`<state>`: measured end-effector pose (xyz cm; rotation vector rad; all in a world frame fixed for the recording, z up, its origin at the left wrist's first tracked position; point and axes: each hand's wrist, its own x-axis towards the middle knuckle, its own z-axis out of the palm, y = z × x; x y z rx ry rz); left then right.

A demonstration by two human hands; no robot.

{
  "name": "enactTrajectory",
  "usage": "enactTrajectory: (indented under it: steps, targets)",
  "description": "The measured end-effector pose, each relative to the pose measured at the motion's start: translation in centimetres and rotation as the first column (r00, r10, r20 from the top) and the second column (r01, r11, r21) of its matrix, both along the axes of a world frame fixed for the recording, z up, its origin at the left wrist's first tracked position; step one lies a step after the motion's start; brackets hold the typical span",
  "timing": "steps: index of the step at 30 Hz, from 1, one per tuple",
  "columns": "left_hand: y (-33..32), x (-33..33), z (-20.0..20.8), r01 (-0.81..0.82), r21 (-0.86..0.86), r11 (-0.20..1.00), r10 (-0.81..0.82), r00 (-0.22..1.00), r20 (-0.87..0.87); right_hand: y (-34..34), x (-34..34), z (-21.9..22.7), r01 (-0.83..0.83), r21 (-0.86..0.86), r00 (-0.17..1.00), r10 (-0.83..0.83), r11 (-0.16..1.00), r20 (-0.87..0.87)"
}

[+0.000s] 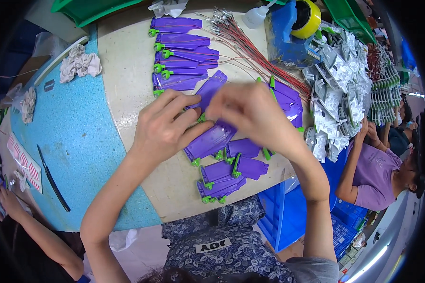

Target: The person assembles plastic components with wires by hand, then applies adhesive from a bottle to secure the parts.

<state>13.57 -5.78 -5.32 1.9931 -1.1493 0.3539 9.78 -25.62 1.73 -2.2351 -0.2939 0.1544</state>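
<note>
In the middle of the worktable, my left hand [163, 123] has its fingers bent and closed over a purple plastic part [214, 86] near its small green end piece. My right hand [248, 111] is right beside it, over the same part; its fingertips are smeared by motion, so what they hold does not show. Close below my fingers lies another purple part [211, 140]. More purple parts with green ends [222, 177] lie in a loose pile nearer me. A row of similar parts [180, 41], with thin wires on them, is laid out at the far side.
A bundle of red and dark wires [264, 56] lies at the back, beside a blue tape dispenser [285, 40] with yellow tape. White-grey plastic parts [337, 89] are heaped at right. Crumpled paper [80, 63] and a black knife-like tool [52, 177] lie on the blue mat [87, 151]. Co-workers sit on both sides.
</note>
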Motion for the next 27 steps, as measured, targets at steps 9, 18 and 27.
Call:
enactTrajectory:
  steps: [9,18,27]
  targets:
    - [-0.3,0.3,0.6,0.036,0.020,0.999,-0.035,0.999,-0.036,-0.8,1.6,-2.9,0.254,-0.185,0.961,-0.225,0.949,0.162]
    - [-1.0,0.7,1.9,0.113,0.090,0.990,-0.103,0.989,-0.104,-5.6,0.6,0.9,0.307,-0.124,0.624,-0.101,0.944,0.775]
    - [-0.6,0.7,1.3,0.127,0.069,0.990,-0.113,0.977,-0.180,-12.6,0.9,3.3,0.804,0.483,0.540,-0.765,0.346,-0.352]
